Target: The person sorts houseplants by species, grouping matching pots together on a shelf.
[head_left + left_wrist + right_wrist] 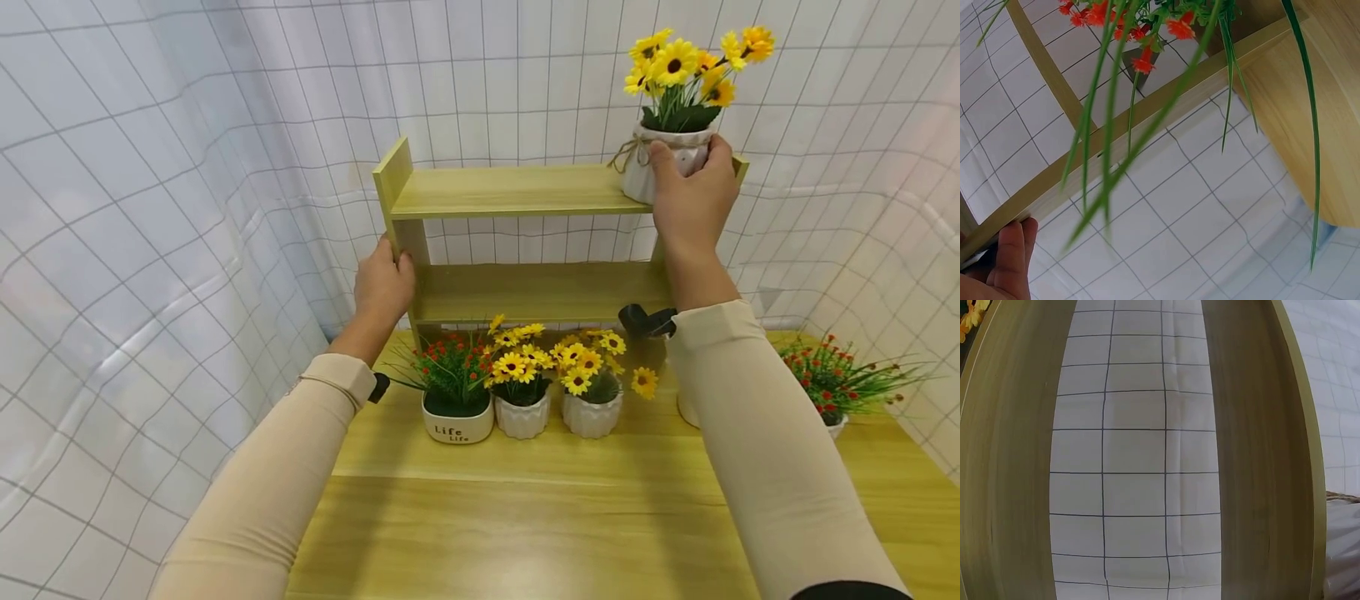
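Observation:
My right hand [696, 204] grips a white pot of yellow artificial sunflowers [671, 162] at the right end of the shelf's top board. Twine is tied round this pot, and only its edge [1342, 550] shows in the right wrist view. Whether its base touches the board, I cannot tell. With my left hand [384, 283] I hold the left side panel of the wooden shelf [517, 190]. In the left wrist view, fingers [1011, 250] of that hand lie against the panel's edge. The middle board [543, 292] bears nothing.
Before the shelf, on the wooden table [495, 525], stand a "Life" pot with red flowers [459, 427] and two white pots of yellow flowers [522, 417] [592, 415]. Another red-flowered plant [840, 383] is at the right. Grid-patterned cloth [315, 100] hangs behind and at both sides.

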Demonstrator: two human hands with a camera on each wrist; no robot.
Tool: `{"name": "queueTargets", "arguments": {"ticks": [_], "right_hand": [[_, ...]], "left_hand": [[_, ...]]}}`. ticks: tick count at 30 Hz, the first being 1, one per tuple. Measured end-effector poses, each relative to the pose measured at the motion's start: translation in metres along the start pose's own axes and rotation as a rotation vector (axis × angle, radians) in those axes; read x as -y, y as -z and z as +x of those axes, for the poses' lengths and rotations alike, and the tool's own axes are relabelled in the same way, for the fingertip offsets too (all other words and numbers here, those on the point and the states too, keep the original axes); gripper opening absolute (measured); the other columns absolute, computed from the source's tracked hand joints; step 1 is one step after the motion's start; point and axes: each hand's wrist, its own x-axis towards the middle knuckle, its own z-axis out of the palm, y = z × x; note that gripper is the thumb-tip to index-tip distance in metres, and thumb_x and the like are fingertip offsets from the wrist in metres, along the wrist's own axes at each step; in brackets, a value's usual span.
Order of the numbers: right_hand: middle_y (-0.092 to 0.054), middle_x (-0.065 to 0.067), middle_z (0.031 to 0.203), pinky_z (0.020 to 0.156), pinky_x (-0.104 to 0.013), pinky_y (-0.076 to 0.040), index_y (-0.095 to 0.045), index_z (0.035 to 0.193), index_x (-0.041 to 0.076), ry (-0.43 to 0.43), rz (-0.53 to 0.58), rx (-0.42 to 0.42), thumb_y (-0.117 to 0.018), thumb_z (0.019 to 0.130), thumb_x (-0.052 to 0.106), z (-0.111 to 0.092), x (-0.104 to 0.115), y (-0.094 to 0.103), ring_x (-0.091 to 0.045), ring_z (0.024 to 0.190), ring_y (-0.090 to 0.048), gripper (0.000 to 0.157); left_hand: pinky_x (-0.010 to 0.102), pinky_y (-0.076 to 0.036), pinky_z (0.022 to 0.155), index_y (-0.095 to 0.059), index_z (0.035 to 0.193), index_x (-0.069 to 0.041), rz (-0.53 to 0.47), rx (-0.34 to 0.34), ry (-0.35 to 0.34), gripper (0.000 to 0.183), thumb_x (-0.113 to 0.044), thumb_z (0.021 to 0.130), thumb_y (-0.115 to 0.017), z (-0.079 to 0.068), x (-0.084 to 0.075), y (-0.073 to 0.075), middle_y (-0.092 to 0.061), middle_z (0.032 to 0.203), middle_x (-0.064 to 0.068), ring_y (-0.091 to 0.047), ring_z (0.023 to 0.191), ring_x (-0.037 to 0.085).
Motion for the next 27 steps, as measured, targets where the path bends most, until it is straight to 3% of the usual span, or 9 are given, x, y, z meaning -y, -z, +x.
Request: {"name": "queueTargets", "arguments": {"ticks": [5,10,14,18,22,27], "right_hand": [[-0.043,-0.004,0.147,0.102,-0.025,-0.04,-0.033,0.153,0.016,-0.037,-0.01,0.027,-0.068,0.089,0.049,-0.001,0.002,0.007,-0.013,0.128,-0.045,0.08],[-0.038,0.0,0.153,0.109,-0.02,-0.03,-0.035,0.153,0.016,-0.008,0.064,0.034,-0.07,0.091,0.04,-0.015,0.007,0.02,-0.007,0.137,-0.034,0.076],[-0.039,0.002,0.154,0.111,-0.017,-0.023,-0.04,0.15,0.01,0.089,0.081,-0.013,-0.071,0.093,0.033,-0.041,0.007,0.03,-0.001,0.14,-0.029,0.069],[-0.046,-0.003,0.149,0.111,-0.018,-0.025,-0.047,0.144,0.005,0.175,0.057,-0.062,-0.074,0.091,0.026,-0.072,-0.002,0.036,-0.004,0.137,-0.038,0.063],[-0.052,-0.002,0.144,0.111,-0.023,-0.03,-0.052,0.141,0.005,0.204,0.057,-0.077,-0.076,0.089,0.024,-0.1,-0.019,0.039,-0.007,0.134,-0.043,0.06],[-0.054,-0.001,0.142,0.109,-0.028,-0.034,-0.054,0.139,0.005,0.222,0.087,-0.033,-0.078,0.088,0.021,-0.136,-0.04,0.036,-0.009,0.133,-0.045,0.059]], "left_hand": [[0.056,-0.049,0.08,-0.046,0.143,-0.007,0.002,0.002,0.003,0.042,-0.026,0.105,-0.041,0.0,0.001,-0.002,-0.064,0.12,0.025,-0.063,0.105,0.045],[0.057,-0.049,0.08,-0.048,0.141,-0.006,-0.004,-0.01,-0.007,0.041,-0.024,0.105,-0.042,0.001,0.001,-0.001,-0.064,0.118,0.026,-0.063,0.104,0.046],[0.057,-0.049,0.081,-0.045,0.144,-0.006,-0.014,-0.006,-0.014,0.043,-0.024,0.104,-0.041,0.0,0.0,0.0,-0.064,0.12,0.026,-0.063,0.104,0.046],[0.057,-0.049,0.083,-0.044,0.145,-0.007,-0.018,0.005,-0.008,0.044,-0.024,0.105,-0.04,-0.001,-0.001,-0.001,-0.064,0.121,0.025,-0.063,0.106,0.045],[0.057,-0.048,0.085,-0.045,0.143,-0.007,-0.016,0.007,0.001,0.043,-0.024,0.105,-0.039,0.0,-0.001,-0.001,-0.063,0.122,0.025,-0.062,0.108,0.044],[0.057,-0.047,0.085,-0.048,0.138,-0.005,-0.023,0.005,0.017,0.038,-0.024,0.105,-0.04,0.001,-0.002,-0.001,-0.063,0.122,0.025,-0.061,0.109,0.044]]}}
